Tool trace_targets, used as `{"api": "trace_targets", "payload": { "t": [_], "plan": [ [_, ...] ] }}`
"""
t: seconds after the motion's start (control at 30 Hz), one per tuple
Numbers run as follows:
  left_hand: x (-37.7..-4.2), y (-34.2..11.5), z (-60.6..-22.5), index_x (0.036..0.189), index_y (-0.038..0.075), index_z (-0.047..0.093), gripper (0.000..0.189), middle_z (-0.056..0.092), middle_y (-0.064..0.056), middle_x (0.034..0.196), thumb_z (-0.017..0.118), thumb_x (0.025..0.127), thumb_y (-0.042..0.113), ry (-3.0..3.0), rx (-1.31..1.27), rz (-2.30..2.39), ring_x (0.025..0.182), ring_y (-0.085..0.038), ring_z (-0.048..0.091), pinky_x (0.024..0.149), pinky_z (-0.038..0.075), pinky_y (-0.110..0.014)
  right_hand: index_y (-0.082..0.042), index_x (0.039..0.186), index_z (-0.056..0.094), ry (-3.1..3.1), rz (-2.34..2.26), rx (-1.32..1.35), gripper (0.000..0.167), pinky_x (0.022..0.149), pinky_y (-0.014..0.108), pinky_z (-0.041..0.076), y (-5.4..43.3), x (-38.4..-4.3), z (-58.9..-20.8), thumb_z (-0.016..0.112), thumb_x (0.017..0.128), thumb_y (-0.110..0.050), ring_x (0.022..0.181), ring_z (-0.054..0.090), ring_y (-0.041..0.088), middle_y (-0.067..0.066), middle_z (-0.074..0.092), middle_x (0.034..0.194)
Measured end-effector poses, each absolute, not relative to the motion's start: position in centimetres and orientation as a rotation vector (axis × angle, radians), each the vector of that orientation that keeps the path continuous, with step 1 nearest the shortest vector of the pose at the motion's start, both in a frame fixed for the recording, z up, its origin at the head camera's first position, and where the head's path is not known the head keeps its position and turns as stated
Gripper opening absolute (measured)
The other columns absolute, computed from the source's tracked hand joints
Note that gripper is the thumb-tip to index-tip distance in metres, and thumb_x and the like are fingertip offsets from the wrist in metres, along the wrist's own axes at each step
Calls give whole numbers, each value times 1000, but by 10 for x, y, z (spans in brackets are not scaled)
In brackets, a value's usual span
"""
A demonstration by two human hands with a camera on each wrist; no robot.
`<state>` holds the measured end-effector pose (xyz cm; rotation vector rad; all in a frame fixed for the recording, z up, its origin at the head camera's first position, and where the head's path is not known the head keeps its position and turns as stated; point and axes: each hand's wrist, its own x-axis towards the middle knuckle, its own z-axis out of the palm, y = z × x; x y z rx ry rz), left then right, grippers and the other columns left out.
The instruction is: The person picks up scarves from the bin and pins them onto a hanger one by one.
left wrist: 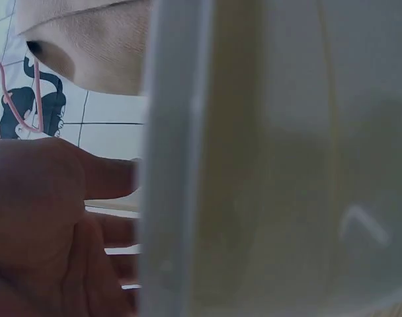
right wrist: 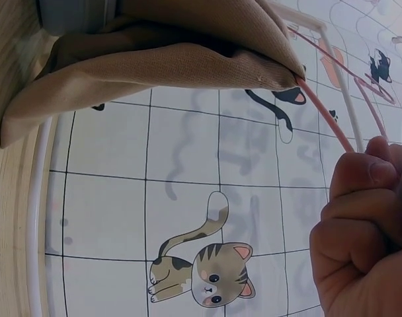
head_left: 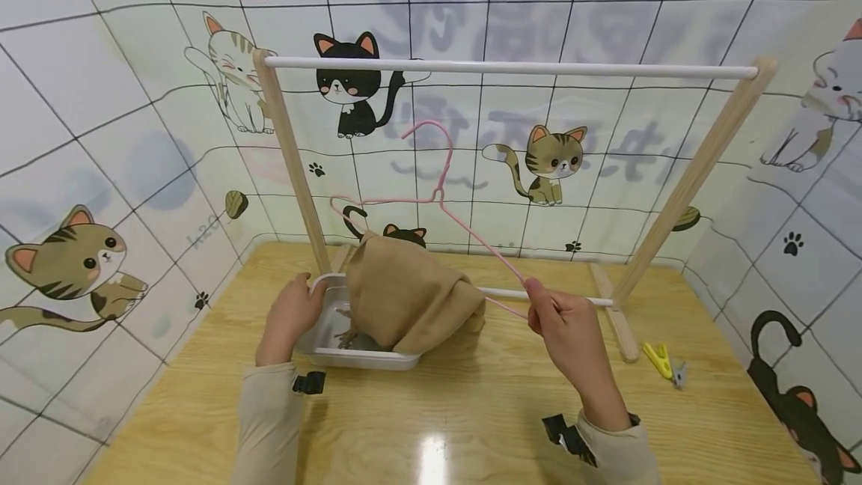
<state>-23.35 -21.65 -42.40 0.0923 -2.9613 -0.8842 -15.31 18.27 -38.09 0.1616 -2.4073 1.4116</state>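
Observation:
My right hand [head_left: 566, 328] pinches one lower corner of a pink wire hanger [head_left: 481, 238], its fingers curled in the right wrist view. The hanger's hook points up, and its other corner reaches left above a white plastic tub [head_left: 393, 360]. A tan cloth [head_left: 411, 294] drapes over the hanger's lower bar and hangs down across the tub's right side, covering part of its inside. At the tub's left rim rests my left hand [head_left: 289, 313]. In the left wrist view the thumb [left wrist: 108, 175] is straight, and the fingertips are hidden behind the tub's edge.
Behind the hands stands a wooden rack [head_left: 694, 178] with a white top rod [head_left: 512, 68] and a low white rod. On the table's right lie a yellow clothes peg [head_left: 658, 360] and a grey one [head_left: 679, 375]. Cat-printed walls enclose the wooden table [head_left: 377, 425].

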Motion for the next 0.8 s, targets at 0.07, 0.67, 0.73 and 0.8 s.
{"api": "trace_targets", "payload": {
  "t": [0.07,0.67,0.73,0.8],
  "plan": [
    [-234,-219,-428,148,-18,31,60,45,-43,142,37,110,28,-2981,94,-915,131,-58,47,105,42,-67,-11,57,58,-2410,1397,161,57,43,29,28,183,-154,-382,53,108,-37,42,26,10,-1,40,48],
    [-239,-228,-452,147,-12,31,46,52,-44,132,33,110,14,-3075,48,-938,111,-54,62,83,55,-61,-13,55,56,-2397,1389,178,59,41,29,27,188,-157,-385,51,108,-37,42,25,10,-1,41,48],
    [-241,-228,-456,151,-12,26,48,49,-44,136,32,110,12,-3058,21,-950,118,-56,58,90,53,-64,-13,55,55,-2397,1396,173,60,41,29,27,189,-158,-385,50,109,-37,43,25,10,-1,41,48],
    [-243,-228,-460,154,-11,22,51,46,-44,140,31,110,11,-3036,-3,-967,125,-57,54,98,49,-66,-12,55,55,-2395,1410,169,60,41,29,27,190,-158,-386,50,109,-38,43,25,11,0,42,48]
  ]
}}
